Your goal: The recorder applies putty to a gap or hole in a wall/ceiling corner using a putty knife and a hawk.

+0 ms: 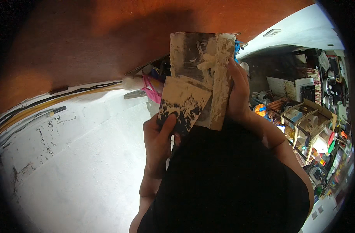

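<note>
Left hand (158,134) grips a flat scraper (187,97), and right hand (238,93) grips a bigger board (189,50).

Both flat things have tan paste (206,64) on them and are held up by the black shirt (231,178). The left thumb is on the scraper's dark, patchy end, but most other fingers hide behind it. The right fingers hide behind the board. The scraper covers part of the board, so I cannot tell if they touch. Something pink (151,91) peeks out, partly covered. The brown panel (68,46) is cut off on top.
</note>
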{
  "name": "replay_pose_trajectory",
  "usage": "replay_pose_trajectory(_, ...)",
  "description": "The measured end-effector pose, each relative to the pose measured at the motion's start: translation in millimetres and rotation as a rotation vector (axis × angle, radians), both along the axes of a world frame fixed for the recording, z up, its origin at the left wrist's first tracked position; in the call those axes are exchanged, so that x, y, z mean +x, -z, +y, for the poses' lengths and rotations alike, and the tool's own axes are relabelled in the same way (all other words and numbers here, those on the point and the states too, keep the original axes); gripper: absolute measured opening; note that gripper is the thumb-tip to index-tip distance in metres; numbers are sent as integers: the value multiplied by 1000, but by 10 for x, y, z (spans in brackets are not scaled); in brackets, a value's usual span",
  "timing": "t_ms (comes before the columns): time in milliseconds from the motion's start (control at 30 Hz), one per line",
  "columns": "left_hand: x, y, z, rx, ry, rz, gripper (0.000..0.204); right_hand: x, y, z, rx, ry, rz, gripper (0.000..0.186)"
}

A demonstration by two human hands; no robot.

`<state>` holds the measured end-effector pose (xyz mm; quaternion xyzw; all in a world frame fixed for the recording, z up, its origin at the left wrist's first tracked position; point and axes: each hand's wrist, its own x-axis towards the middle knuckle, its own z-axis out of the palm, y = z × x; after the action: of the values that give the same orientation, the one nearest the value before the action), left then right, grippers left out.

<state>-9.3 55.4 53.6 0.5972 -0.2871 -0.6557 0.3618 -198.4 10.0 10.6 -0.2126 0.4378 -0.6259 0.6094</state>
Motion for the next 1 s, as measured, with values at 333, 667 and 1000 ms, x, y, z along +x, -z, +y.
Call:
replay_pose_trajectory(333,56,3,50,-11,-33,70,14,-2,1,-8,-4,-19,-112,38)
replay_pose_trajectory(667,-6,-49,59,11,-17,6,18,-34,70,1,59,-4,-196,38)
replay_pose_trajectory(1000,-27,-91,-34,8,-64,47,16,-72,-21,9,-14,-4,-123,39)
